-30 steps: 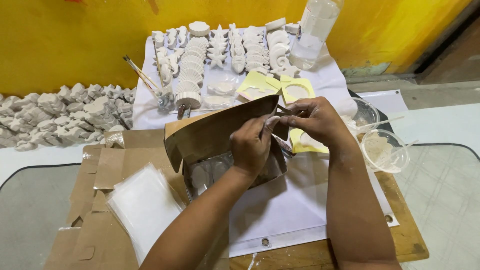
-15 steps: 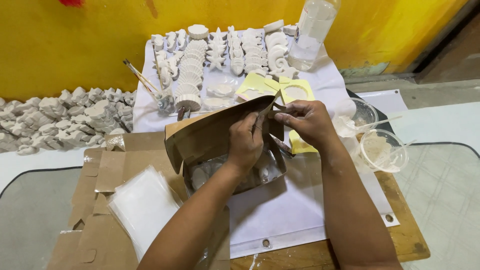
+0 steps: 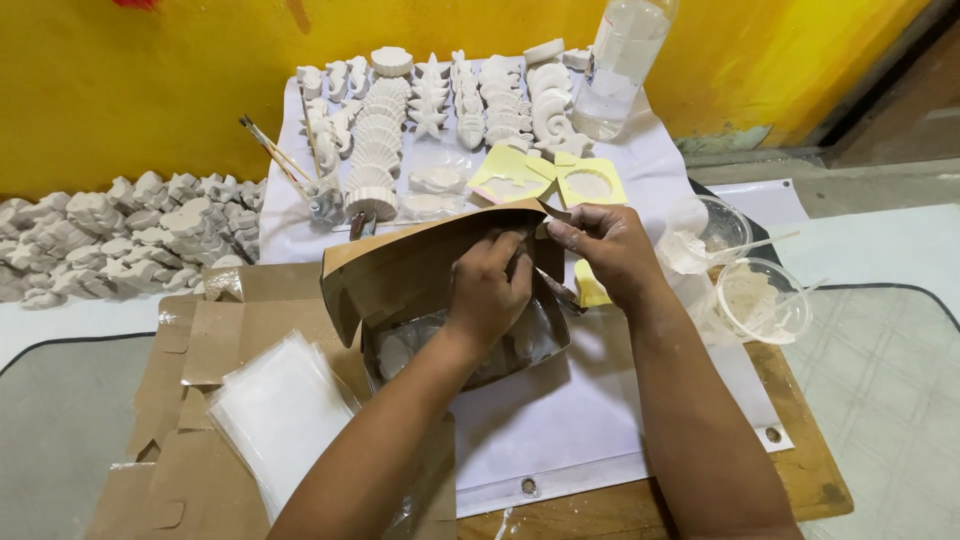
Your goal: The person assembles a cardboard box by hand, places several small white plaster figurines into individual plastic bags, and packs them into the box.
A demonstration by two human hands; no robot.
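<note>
The brown cardboard box (image 3: 440, 290) sits directly under both hands, its long axis slanting from near left to far right. The left hand (image 3: 490, 290) presses down on its raised flap, fingers gripping the edge; the right hand (image 3: 605, 245) pinches the flap's far corner. Pale wrapped pieces show inside.

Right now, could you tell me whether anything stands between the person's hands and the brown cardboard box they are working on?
Nothing visible does: the left hand and right hand both already touch the brown cardboard box at its lid.
</note>
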